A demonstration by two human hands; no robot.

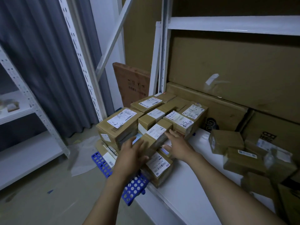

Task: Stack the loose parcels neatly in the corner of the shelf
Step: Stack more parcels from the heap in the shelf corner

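We faced a grey curtain (40, 70) hanging at ten o'clock and flat cartons (227, 65) leaning at one o'clock, behind a white shelf (186, 181) that ran from six o'clock out toward three. The stack (177, 118) filled the shelf's corner near the middle of our view, brown taped boxes packed side by side with white labels up. Loose parcels (226, 141) lay well apart from it at four o'clock, some tilted and blurred. A blue crate (134, 187) with round holes showed at seven o'clock, just beside the shelf's edge. One parcel (156, 134) sat tilted at the stack's near side, resting on a labelled box (159, 166). Our left hand (129, 153) pressed the parcel's nine-o'clock side, fingers straight and spread. Our right hand (177, 145) lay against its three-o'clock side, fingers straight too. Neither hand curled round it; the parcel sat between two flat hands.
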